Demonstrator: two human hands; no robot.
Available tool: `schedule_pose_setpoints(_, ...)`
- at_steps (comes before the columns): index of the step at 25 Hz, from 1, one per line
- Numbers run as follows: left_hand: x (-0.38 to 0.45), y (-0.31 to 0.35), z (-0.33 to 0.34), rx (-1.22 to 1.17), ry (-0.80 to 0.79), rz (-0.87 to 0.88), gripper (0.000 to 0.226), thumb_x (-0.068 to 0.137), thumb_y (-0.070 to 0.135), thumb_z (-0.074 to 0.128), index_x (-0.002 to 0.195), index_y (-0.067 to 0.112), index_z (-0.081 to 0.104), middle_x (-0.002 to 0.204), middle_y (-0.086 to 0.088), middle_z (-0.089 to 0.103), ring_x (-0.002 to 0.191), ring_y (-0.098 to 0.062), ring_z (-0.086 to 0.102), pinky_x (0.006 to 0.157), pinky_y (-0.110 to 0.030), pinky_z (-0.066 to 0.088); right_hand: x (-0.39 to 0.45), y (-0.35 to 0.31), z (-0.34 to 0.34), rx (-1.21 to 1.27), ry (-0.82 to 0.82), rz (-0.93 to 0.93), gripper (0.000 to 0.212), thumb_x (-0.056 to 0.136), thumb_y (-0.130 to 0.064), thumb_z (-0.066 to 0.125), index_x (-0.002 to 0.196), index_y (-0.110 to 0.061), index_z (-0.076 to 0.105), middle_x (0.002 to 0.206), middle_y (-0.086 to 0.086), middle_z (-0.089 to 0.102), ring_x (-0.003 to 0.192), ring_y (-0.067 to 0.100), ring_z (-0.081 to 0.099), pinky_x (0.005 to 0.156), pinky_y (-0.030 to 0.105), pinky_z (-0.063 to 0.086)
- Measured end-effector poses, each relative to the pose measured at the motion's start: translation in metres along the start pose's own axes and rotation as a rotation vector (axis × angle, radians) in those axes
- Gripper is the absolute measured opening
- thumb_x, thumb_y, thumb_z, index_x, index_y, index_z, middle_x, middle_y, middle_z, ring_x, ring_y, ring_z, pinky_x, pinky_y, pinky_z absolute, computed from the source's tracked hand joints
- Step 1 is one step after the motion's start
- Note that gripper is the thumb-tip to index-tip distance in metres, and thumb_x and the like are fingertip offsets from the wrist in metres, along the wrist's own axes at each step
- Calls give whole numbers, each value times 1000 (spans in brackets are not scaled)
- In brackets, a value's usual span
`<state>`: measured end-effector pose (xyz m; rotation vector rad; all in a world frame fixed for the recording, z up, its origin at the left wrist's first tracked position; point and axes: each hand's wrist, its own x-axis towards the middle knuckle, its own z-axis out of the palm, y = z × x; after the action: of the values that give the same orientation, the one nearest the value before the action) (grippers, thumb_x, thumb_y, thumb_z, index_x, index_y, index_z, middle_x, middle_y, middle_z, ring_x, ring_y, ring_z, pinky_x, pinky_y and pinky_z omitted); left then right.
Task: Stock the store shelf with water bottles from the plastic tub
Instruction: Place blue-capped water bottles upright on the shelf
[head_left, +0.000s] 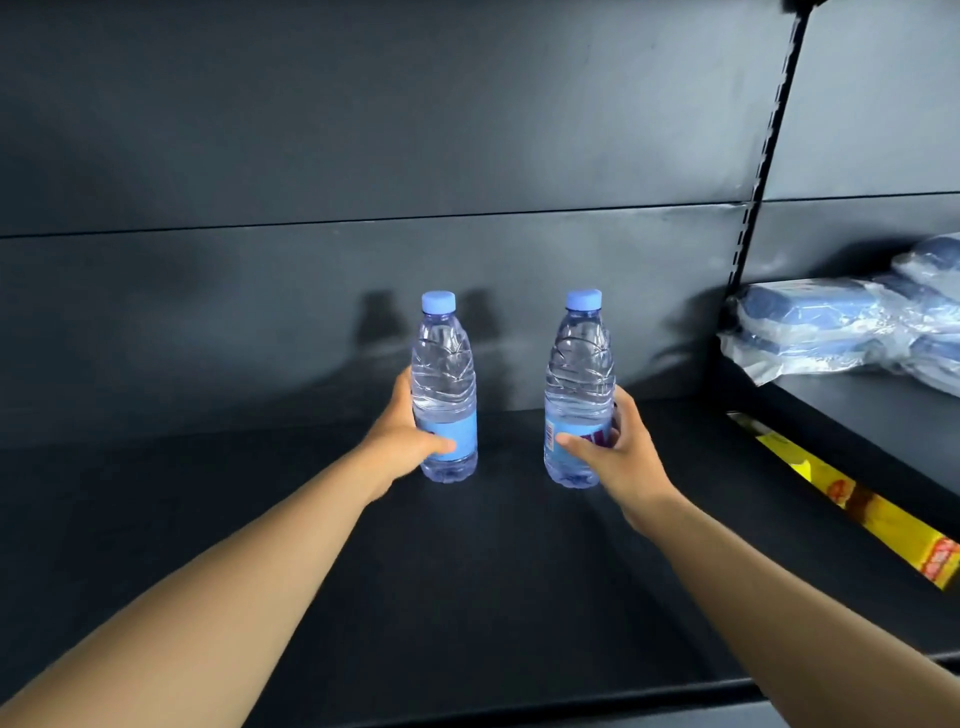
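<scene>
We hold 2 water bottles upright over a dark shelf (311, 597).

Our left hand (402, 431) wraps fingers and thumb round the left bottle (444, 384); our right hand (610, 452) does likewise on the right bottle (579, 384). Bare shelf lies all round them, the back wall (363, 130) close behind, wrapped packs (841, 327) on the neighbouring bay at right.

You see two clear glossy plastic water bottles (445, 395) on a matt dark metal shelf (467, 571); at right, shiny plastic-wrapped packs (841, 327).
</scene>
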<state>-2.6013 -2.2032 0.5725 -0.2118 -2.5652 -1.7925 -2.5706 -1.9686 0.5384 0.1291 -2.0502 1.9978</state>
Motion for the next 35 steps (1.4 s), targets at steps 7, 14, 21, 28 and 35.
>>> schedule_pose_setpoints(7,36,-23,55,13,378,28,73,61,11,83,121,16,42,120,-2,43,108,-19,53,93,-33,46,39,22,11,-171,214,-86,66,66,-11,84,112,-34,42,102,-16,58,95,8,61,86,23,48)
schedule_pose_setpoints(14,69,-39,101,-41,147,79,95,72,2,72,143,27,15,135,2,41,120,-15,47,95,-27,44,70,36,-8,-14,65,-41,63,78,8,69,124,-23,38,96,-5,60,76,-1,63,65,16,52)
schedule_pose_setpoints(21,86,-38,115,102,344,92,83,60,20,86,128,17,39,122,-2,45,114,-19,49,96,-35,46,90,50,-21,-41,67,-34,66,72,3,77,124,-22,44,113,2,62,98,10,64,82,22,54)
schedule_pose_setpoints(28,81,-29,112,-131,336,108,62,72,15,79,123,22,45,113,6,59,100,-9,60,84,-23,48,92,52,-22,-128,152,-60,63,74,-6,77,122,-27,42,105,-15,60,93,-6,60,90,22,50)
schedule_pose_setpoints(35,84,-29,115,-65,327,132,61,68,17,83,117,20,47,107,8,57,96,-8,58,79,-21,47,97,59,-25,-215,172,-91,63,69,-19,78,116,-43,43,125,0,52,116,15,55,101,41,47)
